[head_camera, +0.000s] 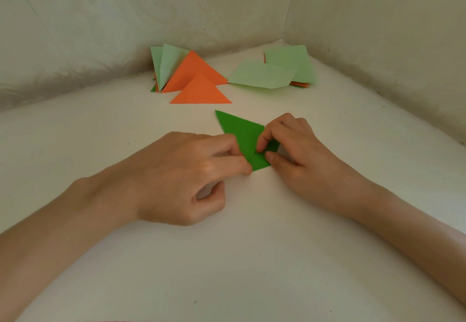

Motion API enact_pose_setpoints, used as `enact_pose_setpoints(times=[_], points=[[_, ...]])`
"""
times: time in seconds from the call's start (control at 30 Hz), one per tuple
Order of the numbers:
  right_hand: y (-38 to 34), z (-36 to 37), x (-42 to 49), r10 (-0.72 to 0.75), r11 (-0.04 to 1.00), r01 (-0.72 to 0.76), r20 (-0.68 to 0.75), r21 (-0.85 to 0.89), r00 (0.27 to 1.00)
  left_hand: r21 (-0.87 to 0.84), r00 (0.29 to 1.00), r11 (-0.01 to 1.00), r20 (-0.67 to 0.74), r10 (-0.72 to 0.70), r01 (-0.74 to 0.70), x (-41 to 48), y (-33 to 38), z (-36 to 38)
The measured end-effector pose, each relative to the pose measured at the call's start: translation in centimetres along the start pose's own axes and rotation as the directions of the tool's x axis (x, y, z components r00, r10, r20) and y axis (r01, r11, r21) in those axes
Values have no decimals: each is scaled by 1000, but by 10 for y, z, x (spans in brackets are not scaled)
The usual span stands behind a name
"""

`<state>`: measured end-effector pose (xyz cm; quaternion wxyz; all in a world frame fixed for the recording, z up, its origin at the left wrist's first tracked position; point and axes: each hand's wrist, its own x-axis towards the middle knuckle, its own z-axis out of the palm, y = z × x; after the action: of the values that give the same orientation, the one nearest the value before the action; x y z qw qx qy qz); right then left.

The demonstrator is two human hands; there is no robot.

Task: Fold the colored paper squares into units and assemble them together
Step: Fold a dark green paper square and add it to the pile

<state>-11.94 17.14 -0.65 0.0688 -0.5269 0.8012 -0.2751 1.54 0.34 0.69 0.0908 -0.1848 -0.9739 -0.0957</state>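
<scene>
Green paper (238,130) lies flat between my hands, long axis 11 to 5 o'clock. My right hand (292,145) pinches its 3 o'clock flap and is nearer to it. My left hand (191,170) pinches the 6 o'clock corner. Orange triangles (201,92) sit at 12.

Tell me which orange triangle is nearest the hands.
The front orange triangle, just beyond the dark green paper; the rear orange triangle leans against pale green pieces.

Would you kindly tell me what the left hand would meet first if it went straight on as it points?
The left hand pinches the dark green paper; going on rightward, it would probably meet the right hand, close across that paper.
</scene>
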Motion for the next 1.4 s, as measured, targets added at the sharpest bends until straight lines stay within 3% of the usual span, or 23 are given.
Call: enact_pose_setpoints(times=[0.23,0.37,0.67,0.87,1.07,1.23,1.4], points=[[-1,-2,-1,20,998,-20,8,60,1000,12,1000,1000,-5,-11,11,1,0,2],[-3,-2,-2,6,1000,-5,27,-13,1000,-15,1000,1000,-10,-23,23,0,-1,3],[3,-4,-1,7,1000,-8,40,18,999,-220,995,973,-48,-88,76,-4,-7,4],[17,-25,-8,-193,981,192,81,11,978,-227,988,971,-118,-104,75,-1,-4,8],[14,-22,-9,-352,926,343,-33,-158,935,-251,965,957,-178,-194,146,7,-6,17],[18,-15,-5,-402,903,404,47,-149,915,-352,954,921,-180,-239,164,9,-9,19],[21,-9,-1,-450,877,450,40,-167,892,-314,964,942,-191,-187,120,9,-12,17]])
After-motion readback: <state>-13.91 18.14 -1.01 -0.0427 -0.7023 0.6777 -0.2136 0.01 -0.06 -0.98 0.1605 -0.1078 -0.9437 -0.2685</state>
